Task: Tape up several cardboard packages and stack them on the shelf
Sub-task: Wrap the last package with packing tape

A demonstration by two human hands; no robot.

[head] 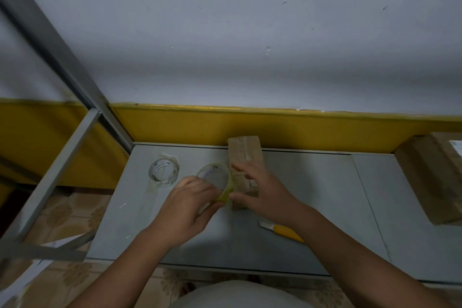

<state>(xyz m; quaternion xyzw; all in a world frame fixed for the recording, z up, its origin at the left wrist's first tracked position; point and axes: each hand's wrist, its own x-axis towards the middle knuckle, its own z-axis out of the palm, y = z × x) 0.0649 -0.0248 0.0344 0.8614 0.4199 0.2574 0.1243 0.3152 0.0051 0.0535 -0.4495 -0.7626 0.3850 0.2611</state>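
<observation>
A long narrow cardboard package (245, 155) lies on the grey table (312, 195), running from the back wall toward me. My left hand (185, 210) grips a clear tape roll with a yellowish rim (217, 179) held against the package's left side. My right hand (260, 187) rests on the package's near half, fingers spread over its top and thumb at its near left corner. A second clear tape roll (163, 173) lies flat on the table to the left.
A yellow-handled utility knife (282, 230) lies on the table near my right forearm. Larger cardboard boxes (430, 177) stand at the table's right end. A grey metal shelf frame (62, 147) rises at the left. A yellow band runs along the wall behind.
</observation>
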